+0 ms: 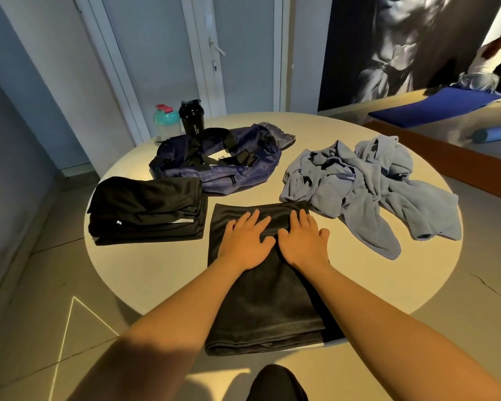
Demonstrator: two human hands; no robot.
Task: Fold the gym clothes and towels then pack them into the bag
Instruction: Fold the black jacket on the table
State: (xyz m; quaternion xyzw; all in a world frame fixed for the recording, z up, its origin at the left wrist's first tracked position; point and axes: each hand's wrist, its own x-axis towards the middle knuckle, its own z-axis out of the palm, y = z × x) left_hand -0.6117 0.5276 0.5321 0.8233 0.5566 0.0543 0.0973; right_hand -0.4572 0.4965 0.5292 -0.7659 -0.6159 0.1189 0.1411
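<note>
A black towel (266, 302), folded into a long strip, lies on the round table (145, 273) in front of me and hangs a little over the near edge. My left hand (245, 241) and my right hand (302, 241) press flat on its far half, side by side, fingers straight. A folded black garment (148, 209) sits at the left. The dark blue bag (217, 160) lies slumped at the back, straps on top. A crumpled light blue garment (368, 189) is spread at the right.
A black shaker bottle (192, 117) and a clear bottle with a teal and red lid (165, 123) stand at the table's far edge behind the bag. A blue mat (434, 107) and a foam roller (495, 134) lie beyond, at the right.
</note>
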